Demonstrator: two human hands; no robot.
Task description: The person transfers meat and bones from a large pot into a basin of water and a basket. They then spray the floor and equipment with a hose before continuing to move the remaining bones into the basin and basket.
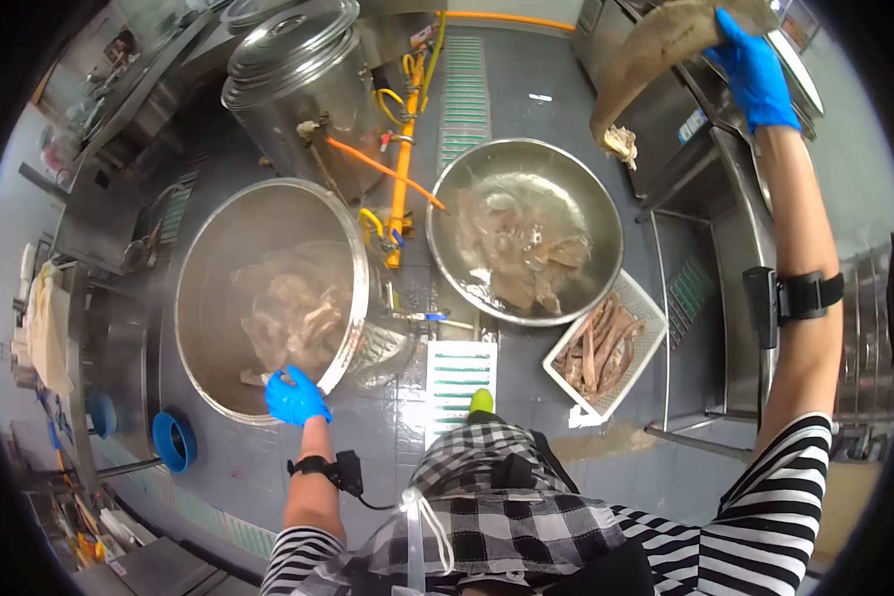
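Note:
My right hand [753, 74], in a blue glove, is raised at the upper right and closed around a long, curved, grey-brown piece of meat [656, 50]. A ragged pale end of the meat hangs down at its left. My left hand [296, 394], also gloved in blue, is at the near rim of a large steel pot [194, 288], its fingers curled. A small pale bit shows beside its fingertips; I cannot tell what it holds. Pale pieces of meat [298, 308] lie in cloudy liquid inside this pot.
A wide steel basin [611, 214] holds meat in water, with an orange hose [377, 164] reaching its rim. Beside it stands a white basket [649, 343] of brown meat strips. A tall lidded pot [288, 109] and yellow pipe [404, 169] stand beyond. Floor drain grates [462, 377] run between.

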